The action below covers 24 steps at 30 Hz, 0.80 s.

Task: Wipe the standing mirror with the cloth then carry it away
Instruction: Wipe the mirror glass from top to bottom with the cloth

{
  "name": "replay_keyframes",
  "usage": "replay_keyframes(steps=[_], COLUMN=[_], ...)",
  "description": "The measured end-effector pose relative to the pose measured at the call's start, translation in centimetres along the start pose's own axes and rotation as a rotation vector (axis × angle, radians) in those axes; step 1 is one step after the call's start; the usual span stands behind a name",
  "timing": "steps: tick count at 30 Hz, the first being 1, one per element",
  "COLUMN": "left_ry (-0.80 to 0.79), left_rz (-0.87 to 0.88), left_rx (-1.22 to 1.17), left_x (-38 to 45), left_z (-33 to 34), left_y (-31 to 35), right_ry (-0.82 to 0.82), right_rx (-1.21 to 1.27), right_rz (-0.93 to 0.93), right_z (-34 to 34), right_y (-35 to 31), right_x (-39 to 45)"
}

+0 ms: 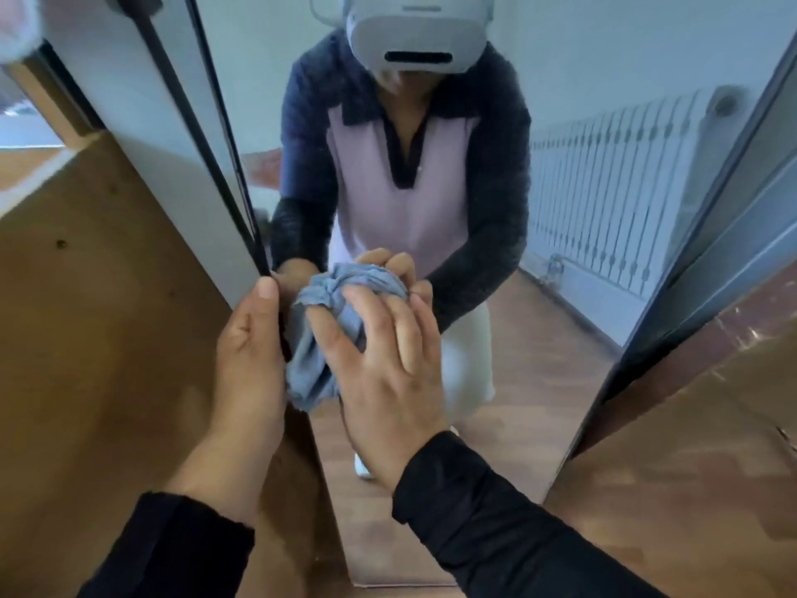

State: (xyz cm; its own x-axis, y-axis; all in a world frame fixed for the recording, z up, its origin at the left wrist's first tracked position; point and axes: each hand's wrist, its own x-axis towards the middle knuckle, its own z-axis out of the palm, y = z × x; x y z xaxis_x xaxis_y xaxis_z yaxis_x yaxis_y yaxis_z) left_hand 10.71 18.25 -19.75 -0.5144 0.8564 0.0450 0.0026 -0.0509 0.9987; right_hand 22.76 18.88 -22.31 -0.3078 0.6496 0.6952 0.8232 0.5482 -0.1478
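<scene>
In the head view you face one standing mirror (539, 317), its dark frame running along both long edges; everything else sits in relation to it. Your left hand (248, 360) is closed around the mirror's left frame edge, thumb up against the frame and fingers wrapped behind it; your right hand (388, 373) lies with fingers spread over one bunched blue cloth (321, 334), pressing it flat onto the glass just beside that left edge. The two hands sit close together, the cloth between them; two dark sleeves (496, 524) cover your forearms up to the wrists. In the glass you see one reflected person in a white headset (416, 32), bent toward the mirror, with two reflected hands meeting yours at the cloth; one white radiator (604, 192) shows in the reflection toward the mirror's right edge. Wooden floor (99, 317) lies to both sides of the mirror.
</scene>
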Motion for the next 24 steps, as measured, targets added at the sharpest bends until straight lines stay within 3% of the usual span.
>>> replay_keyframes(steps=[5,15,19,24], left_ry=[-0.021,-0.026,0.021,0.194], left_rz=[0.063,0.242,0.311,0.219], left_rx=[-0.081,-0.098,-0.095,-0.085], left_x=[0.6,1.5,1.8,2.8], left_z=[0.2,0.1,0.1,1.1], left_y=[-1.0,-2.9,-3.6,-3.7], right_ry=[-0.082,0.044,0.084,0.08], right_rx=[-0.05,-0.146,-0.103,-0.123], right_rz=[-0.163,-0.222,-0.234,-0.106], right_z=[2.6,3.8,3.1,1.5], right_y=[-1.1,0.2,2.2,6.5], right_x=[-0.3,-0.8,-1.9,-4.2])
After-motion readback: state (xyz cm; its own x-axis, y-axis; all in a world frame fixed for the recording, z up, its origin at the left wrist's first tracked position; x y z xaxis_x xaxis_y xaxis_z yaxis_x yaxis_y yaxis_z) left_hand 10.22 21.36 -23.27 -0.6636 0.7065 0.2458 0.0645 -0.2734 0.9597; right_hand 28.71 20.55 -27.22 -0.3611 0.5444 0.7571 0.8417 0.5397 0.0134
